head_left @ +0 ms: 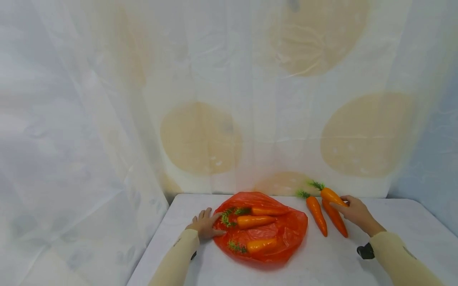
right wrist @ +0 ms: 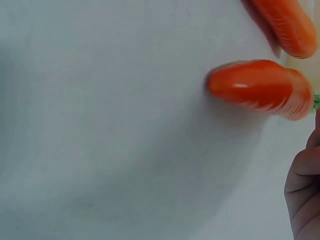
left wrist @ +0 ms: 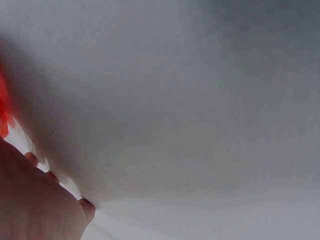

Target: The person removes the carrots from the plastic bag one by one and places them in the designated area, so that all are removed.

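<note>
Several orange carrots with green leafy tops are in the head view. My right hand (head_left: 356,214) grips one carrot (head_left: 332,196) by its lower part, leafy end toward the back left. Under it lies a second carrot (head_left: 334,218), with a third carrot (head_left: 316,214) just left of it; the right wrist view shows the second carrot's orange body (right wrist: 255,87) beside my curled fingers. At the left, my left hand (head_left: 204,226) rests with spread fingers at the edge of a red plastic bag (head_left: 290,238). On the bag's red film appear three carrots (head_left: 255,221), leaves toward my left hand.
The white table (head_left: 322,266) carries everything, its back edge close behind the bag and carrots. A pale curtain (head_left: 272,119) with tan round patches hangs behind and along the sides. A dark object (head_left: 365,251) shows at my right wrist.
</note>
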Action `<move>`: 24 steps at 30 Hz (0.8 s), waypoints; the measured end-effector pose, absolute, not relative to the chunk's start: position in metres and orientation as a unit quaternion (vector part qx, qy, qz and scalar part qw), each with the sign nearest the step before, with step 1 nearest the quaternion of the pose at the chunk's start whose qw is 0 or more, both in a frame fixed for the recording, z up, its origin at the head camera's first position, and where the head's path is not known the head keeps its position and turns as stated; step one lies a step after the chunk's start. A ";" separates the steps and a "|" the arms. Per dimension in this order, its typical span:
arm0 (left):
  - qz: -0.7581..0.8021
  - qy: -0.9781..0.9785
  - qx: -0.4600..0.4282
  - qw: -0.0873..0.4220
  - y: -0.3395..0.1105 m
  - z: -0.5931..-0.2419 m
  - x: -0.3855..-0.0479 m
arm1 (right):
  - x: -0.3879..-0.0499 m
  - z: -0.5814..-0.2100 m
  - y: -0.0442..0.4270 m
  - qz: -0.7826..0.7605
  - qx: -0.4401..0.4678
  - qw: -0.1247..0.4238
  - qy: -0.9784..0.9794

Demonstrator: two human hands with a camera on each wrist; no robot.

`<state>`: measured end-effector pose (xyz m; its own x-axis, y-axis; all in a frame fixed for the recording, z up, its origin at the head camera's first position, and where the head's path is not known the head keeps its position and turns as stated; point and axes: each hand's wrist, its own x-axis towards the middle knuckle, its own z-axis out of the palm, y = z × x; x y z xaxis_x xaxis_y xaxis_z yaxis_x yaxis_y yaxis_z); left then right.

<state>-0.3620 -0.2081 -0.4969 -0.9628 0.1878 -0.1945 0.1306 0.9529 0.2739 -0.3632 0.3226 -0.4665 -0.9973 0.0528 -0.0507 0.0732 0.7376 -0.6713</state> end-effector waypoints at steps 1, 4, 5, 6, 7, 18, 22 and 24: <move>0.130 0.982 0.080 0.110 -0.208 -0.496 -0.361 | -0.363 -0.468 0.324 -0.361 0.035 0.015 0.932; 0.131 0.982 0.078 0.108 -0.207 -0.493 -0.359 | -0.362 -0.473 0.327 -0.361 0.043 0.015 0.931; 0.130 0.983 0.080 0.106 -0.207 -0.492 -0.358 | -0.361 -0.473 0.328 -0.363 0.046 0.014 0.931; 0.129 0.983 0.081 0.105 -0.207 -0.491 -0.357 | -0.361 -0.474 0.329 -0.362 0.049 0.014 0.931; 0.128 0.983 0.083 0.104 -0.206 -0.491 -0.357 | -0.361 -0.475 0.329 -0.360 0.050 0.013 0.932; 0.127 0.983 0.078 0.104 -0.207 -0.497 -0.361 | -0.361 -0.477 0.334 -0.360 0.059 0.018 0.931; 0.127 0.984 0.072 0.106 -0.209 -0.502 -0.364 | -0.360 -0.477 0.335 -0.360 0.065 0.017 0.930; 0.128 0.984 0.067 0.107 -0.209 -0.503 -0.365 | -0.360 -0.478 0.336 -0.361 0.071 0.019 0.930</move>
